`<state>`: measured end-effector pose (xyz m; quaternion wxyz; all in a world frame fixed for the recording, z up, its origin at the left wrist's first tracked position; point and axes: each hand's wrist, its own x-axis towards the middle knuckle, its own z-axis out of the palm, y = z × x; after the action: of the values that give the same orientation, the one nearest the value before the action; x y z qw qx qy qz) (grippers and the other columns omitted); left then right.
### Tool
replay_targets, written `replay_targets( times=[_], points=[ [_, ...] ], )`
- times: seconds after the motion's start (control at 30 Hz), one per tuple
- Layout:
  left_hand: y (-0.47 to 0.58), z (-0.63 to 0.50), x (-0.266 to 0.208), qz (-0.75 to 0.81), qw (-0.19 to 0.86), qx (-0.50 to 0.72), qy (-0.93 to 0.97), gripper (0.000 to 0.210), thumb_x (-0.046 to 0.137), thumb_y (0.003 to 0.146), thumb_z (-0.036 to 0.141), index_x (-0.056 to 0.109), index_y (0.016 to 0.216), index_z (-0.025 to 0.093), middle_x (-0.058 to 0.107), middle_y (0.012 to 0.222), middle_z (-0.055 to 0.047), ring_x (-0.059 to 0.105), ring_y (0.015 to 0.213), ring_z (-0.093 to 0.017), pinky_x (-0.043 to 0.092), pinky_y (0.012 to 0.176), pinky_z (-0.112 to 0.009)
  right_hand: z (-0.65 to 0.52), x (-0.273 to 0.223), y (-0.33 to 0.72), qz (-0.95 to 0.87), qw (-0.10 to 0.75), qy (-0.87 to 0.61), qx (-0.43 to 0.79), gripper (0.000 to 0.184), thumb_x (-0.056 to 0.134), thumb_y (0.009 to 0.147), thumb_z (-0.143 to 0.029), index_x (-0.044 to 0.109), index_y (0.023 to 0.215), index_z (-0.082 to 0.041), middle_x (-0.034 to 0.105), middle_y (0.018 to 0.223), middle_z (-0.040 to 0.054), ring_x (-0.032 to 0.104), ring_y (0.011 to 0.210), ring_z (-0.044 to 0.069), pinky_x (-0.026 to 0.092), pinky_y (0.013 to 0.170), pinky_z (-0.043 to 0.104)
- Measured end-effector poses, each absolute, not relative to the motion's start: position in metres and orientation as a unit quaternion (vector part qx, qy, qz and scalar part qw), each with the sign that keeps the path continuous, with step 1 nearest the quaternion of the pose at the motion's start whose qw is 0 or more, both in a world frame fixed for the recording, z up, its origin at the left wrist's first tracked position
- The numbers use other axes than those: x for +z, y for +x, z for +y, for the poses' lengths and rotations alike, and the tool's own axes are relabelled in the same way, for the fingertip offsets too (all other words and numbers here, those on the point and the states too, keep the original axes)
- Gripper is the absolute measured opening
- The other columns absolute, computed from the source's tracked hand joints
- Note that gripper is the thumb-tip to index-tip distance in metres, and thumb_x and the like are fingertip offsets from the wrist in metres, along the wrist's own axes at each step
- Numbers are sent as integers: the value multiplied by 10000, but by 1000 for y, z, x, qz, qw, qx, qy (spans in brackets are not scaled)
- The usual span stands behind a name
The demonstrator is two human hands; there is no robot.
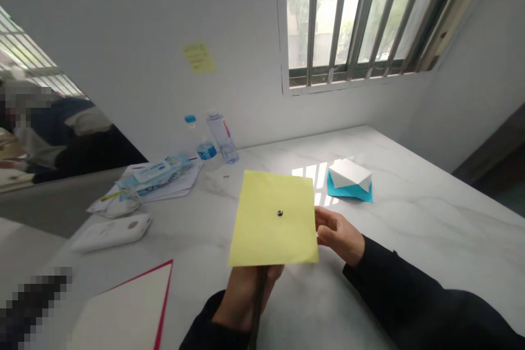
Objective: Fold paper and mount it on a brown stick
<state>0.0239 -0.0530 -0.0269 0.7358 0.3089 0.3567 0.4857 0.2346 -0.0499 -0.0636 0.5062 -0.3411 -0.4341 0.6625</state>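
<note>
A square sheet of yellow paper [270,191] with a small round metal stud [280,213] at its middle faces me, raised over the table. My left hand [254,284] is under and behind the lower edge of the sheet and supports it, its fingers mostly hidden by the paper. Down from that edge, across the left wrist, runs a dark narrow stick or strip [257,306]. At the sheet's right edge is my right hand [338,235], with thumb and fingers bent toward each other. The paper covers its fingertips, so what they pinch is hidden.
Right of the sheet, a folded white paper piece [350,174] lies on blue paper [348,191]. Two plastic bottles [223,139] stand by the wall. A blue-white packet [153,175], a white device [112,232] and a red-edged board [131,306] lie left. A barred window [356,22] is ahead.
</note>
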Motion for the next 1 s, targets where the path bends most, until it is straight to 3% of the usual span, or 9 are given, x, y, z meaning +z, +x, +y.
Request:
replay_targets(
  times=[0.13, 0.27, 0.4, 0.5, 0.6, 0.73, 0.9, 1.0],
  points=[
    [17, -39, -24, 314, 760, 529, 210, 240, 814, 731, 144, 576, 709, 161, 517, 596, 64, 407, 471, -54, 419, 467, -189, -62, -78, 209, -474, 378, -354, 712, 677, 803, 736, -657, 677, 1145, -132, 733, 909, 84, 649, 609, 116, 516, 504, 209],
    [12, -32, -27, 297, 747, 563, 191, 194, 734, 780, 95, 570, 700, 162, 527, 601, 55, 466, 509, -75, 479, 526, -216, -80, -78, 170, -539, 301, -346, 707, 623, 866, 703, -537, 698, 1152, -140, 744, 929, 82, 631, 573, 108, 470, 433, 177],
    [9, -31, -28, 295, 735, 576, 199, 167, 740, 773, 90, 599, 721, 162, 582, 647, 40, 538, 563, -90, 531, 595, -236, -87, -74, 141, -566, 317, -382, 658, 360, 782, 800, -460, 735, 942, -133, 668, 669, -1, 580, 502, 99, 459, 442, 190],
    [7, -32, -28, 309, 724, 572, 228, 147, 790, 766, 134, 645, 779, 159, 636, 731, 29, 601, 639, -94, 558, 673, -231, -83, -74, 130, -559, 320, -378, 666, 329, 779, 794, -452, 698, 833, -136, 621, 583, -25, 548, 476, 91, 444, 456, 195],
    [6, -31, -30, 334, 713, 552, 276, 192, 827, 783, 235, 694, 897, 157, 713, 911, -22, 669, 771, -122, 567, 734, -232, -69, -72, 132, -558, 365, -369, 647, 426, 750, 797, -555, 647, 844, -144, 671, 673, 8, 567, 487, 100, 448, 441, 207],
    [9, -31, -40, 351, 713, 487, 363, 395, 800, 817, 420, 719, 1070, 128, 737, 946, -96, 677, 711, -172, 537, 608, -266, -37, -64, 150, -587, 454, -381, 552, 534, 672, 828, -666, 641, 940, -145, 667, 725, 21, 615, 555, 125, 467, 463, 222],
    [14, -32, -52, 370, 685, 440, 448, 467, 871, 733, 304, 721, 1145, 144, 739, 999, -95, 673, 661, -159, 507, 603, -258, -12, -64, 172, -589, 493, -413, 489, 537, 632, 867, -648, 674, 1009, -132, 695, 742, 40, 634, 611, 144, 491, 543, 259],
    [15, -31, -56, 371, 670, 439, 470, 373, 833, 769, 323, 731, 1074, 133, 685, 788, -30, 528, 499, -85, 372, 478, -204, -13, -68, 180, -597, 490, -434, 463, 466, 645, 889, -576, 710, 1045, -141, 702, 696, 33, 636, 596, 150, 481, 562, 266]
  ],
)
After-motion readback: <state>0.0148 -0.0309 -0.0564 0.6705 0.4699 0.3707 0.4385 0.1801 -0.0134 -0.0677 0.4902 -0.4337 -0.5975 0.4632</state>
